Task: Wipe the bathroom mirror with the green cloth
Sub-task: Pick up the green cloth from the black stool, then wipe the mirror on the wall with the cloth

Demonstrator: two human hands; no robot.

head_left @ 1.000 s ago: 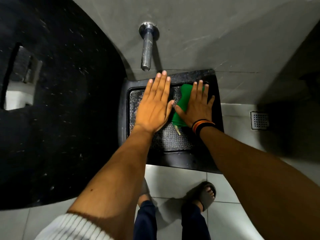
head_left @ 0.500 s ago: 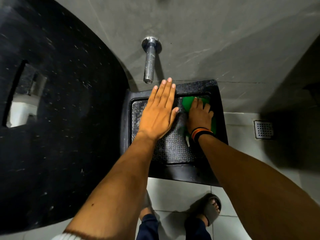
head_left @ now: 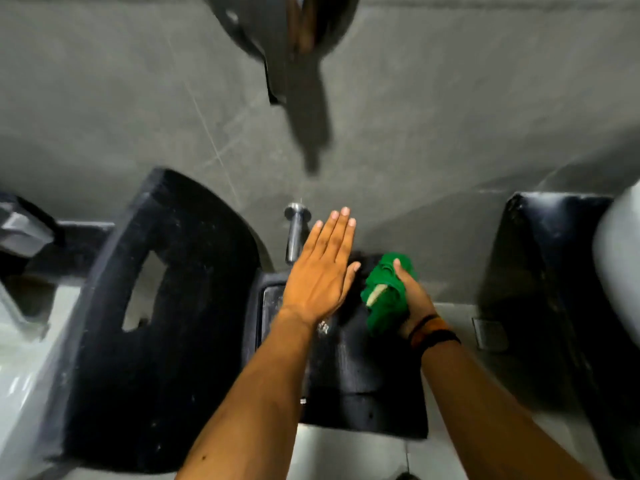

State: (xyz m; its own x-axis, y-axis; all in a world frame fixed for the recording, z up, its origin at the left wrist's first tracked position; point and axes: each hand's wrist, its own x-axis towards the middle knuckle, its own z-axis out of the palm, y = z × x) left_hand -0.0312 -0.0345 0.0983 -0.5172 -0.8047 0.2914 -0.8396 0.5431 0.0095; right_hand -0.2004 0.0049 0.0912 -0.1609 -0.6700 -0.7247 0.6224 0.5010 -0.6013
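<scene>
1. Right hand [head_left: 412,299] closed around the bunched green cloth [head_left: 384,296], thumb on top, a pale tag showing in the folds; dark bands [head_left: 434,332] around the wrist.
2. Left hand [head_left: 325,271] flat and open, fingers straight and together, gripping nothing, just left of the cloth and apart from it.
3. Beneath both hands, a black basin [head_left: 363,386] with a wet, shiny bottom; whether the cloth touches it cannot be told.
4. Just beyond the left fingertips, a metal spout [head_left: 296,233] sticking out of the grey tiled wall [head_left: 121,98].
5. Well above the hands at the top edge, a round mirror [head_left: 280,32], blurred, its glass showing a dim reflection; nothing but bare wall and the spout between cloth and mirror.
6. Left of the left hand, a black speckled tabletop [head_left: 173,358] with a rectangular cutout.
7. Right of the right hand, past a strip of pale floor [head_left: 453,317], another black block [head_left: 540,271]; beside it at the frame edge, a pale rounded shape, too blurred to identify.
</scene>
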